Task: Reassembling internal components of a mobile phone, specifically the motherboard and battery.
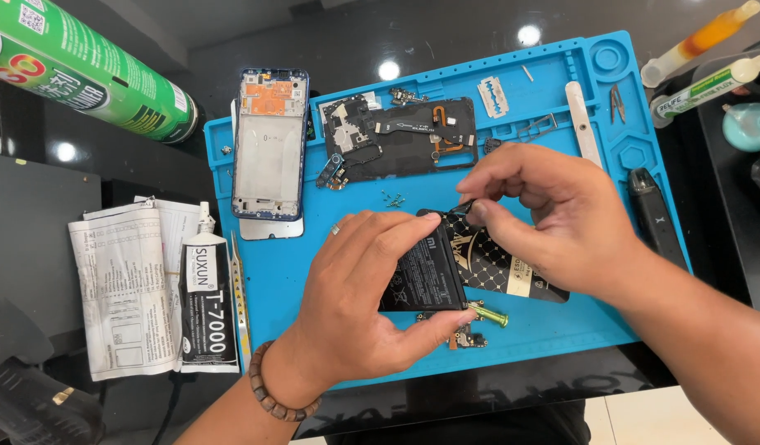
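My left hand (359, 288) grips a black phone battery (421, 276) by its edges, holding it over the blue work mat (281, 280). My right hand (544, 214) pinches a small black strip or tab (462, 208) at the battery's top corner. Under the battery lies a black card with a gold pattern (499, 264). A small green and gold tool (488, 313) and a tiny circuit board (466, 336) lie just below my left thumb. A beaded bracelet (273, 391) sits on my left wrist.
A stripped phone frame (269, 148) and a black inner cover with boards and flex cables (400, 136) lie at the mat's far side, with tiny screws (392, 199), a razor blade (493, 95), a white pry tool (583, 124). A glue tube (208, 288), folded paper (124, 288), tweezers (241, 305) sit left; a green can (83, 66) top left.
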